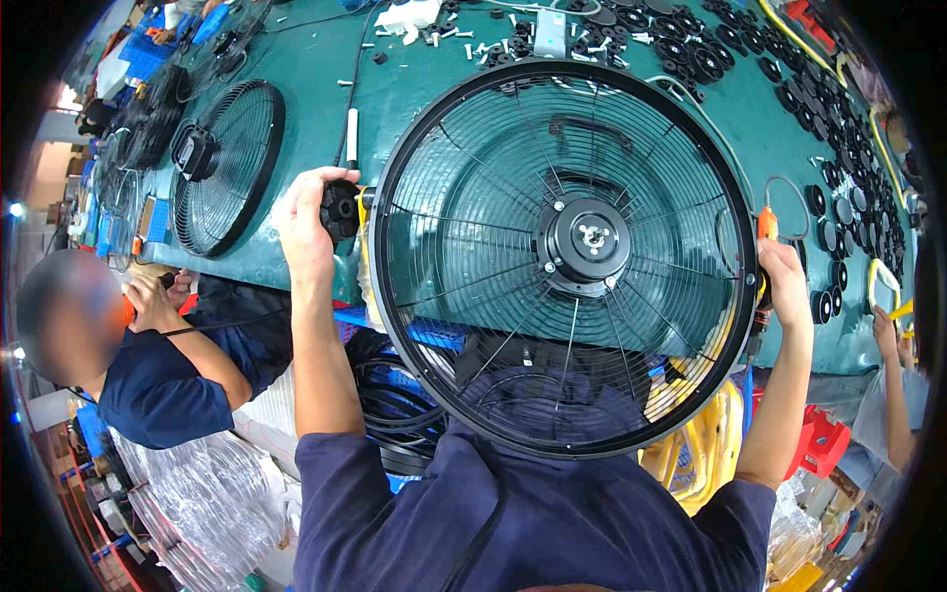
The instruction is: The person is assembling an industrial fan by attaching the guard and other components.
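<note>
Found a large round black fan guard [567,68] between both hands, in front of the torso and overlapping the near edge of the green counter [316,128] in view. Noted a round black motor housing [592,238] at its centre, with bright bolts [558,206] around the edge.

Found the left hand [308,219] closed round a ribbed black knob [339,210], just beside the left side of the guard rim. Found the right hand [784,274] with fingers curled at the opposite side of the rim, next to an orange tool [767,225] near a looped grey cord. Cannot tell whether clenched on tool, rim or both; unable to see the contact behind the fingers.

Observed on the counter, left of the left hand, a second fan guard [237,158] standing on edge. Located a white rod [352,123] just above the left hand in view, loose screws [469,49] and a grey box [550,35] beyond the rim, and many black discs [858,212] to the right. Recorded yellow tubular frames [695,459] at lower right and coiled black cable [380,395] at lower left, both partly covered. Noted a co-worker in a dark blue shirt [173,385] at left, with hands raised near an orange object [128,309].
</note>
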The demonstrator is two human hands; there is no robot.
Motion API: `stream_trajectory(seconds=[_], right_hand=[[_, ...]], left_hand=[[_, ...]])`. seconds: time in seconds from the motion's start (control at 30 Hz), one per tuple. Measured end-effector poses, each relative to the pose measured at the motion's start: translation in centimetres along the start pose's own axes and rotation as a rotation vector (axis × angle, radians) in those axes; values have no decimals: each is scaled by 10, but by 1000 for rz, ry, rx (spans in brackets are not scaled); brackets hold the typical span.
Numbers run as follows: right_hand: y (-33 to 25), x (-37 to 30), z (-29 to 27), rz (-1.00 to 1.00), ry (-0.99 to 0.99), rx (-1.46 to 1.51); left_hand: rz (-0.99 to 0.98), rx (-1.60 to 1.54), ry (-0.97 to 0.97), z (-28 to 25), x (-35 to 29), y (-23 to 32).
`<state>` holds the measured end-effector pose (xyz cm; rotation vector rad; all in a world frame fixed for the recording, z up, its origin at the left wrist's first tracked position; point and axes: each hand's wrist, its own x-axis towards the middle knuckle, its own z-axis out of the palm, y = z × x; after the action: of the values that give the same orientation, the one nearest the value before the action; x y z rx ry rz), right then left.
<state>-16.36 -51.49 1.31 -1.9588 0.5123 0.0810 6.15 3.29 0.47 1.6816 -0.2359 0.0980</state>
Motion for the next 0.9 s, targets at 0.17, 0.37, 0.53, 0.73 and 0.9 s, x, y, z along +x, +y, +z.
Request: stream_trajectory(seconds=[0.17,0.37,0.53,0.73,0.9], right_hand=[[1,2,0,-20,18,-48],[-14,-4,8,8,76,-33],[-11,-2,3,-6,-5,-33],[-14,-2,8,-5,42,-31],[-11,1,3,-22,-23,-44]], left_hand=[[49,23,-63,6,-1,4],[31,-78,-50,5,4,1],[64,-76,-77,3,7,-1],[56,3,-130,6,6,0],[119,168,-143,13,1,11]])
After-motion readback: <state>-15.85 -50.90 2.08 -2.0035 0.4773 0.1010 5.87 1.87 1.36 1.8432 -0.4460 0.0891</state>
